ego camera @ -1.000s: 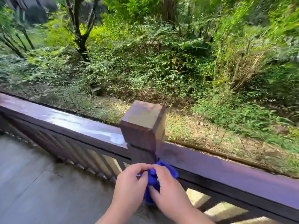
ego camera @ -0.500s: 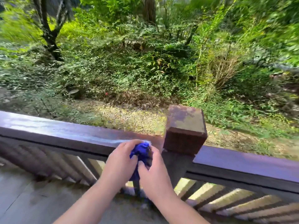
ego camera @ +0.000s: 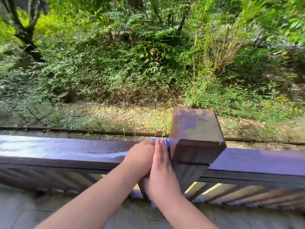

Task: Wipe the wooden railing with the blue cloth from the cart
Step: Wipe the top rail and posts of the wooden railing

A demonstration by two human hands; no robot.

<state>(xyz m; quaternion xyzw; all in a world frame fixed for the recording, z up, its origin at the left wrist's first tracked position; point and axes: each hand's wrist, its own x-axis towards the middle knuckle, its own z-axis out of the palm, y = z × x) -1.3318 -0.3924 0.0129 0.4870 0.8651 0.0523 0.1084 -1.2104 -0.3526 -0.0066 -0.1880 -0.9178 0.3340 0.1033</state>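
Left hand [ego camera: 140, 156] curls over cloth [ego camera: 155, 139], apparently gripping it; right hand [ego camera: 162, 164] presses it, fingers straight. Rail [ego camera: 66, 149] lies under the grip, post [ego camera: 196, 134] just right of it.

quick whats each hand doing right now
left hand: curled over the blue cloth, gripping it
right hand: open, straight fingers pressing the cloth

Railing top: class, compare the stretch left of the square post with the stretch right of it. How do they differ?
The left stretch shines with a bright, wet-looking streak; the right stretch looks dull and even. The left hand, the right hand and the blue cloth rest on the left stretch beside the post; nothing lies on the right stretch. Both are flat, dark boards above slanted slats.
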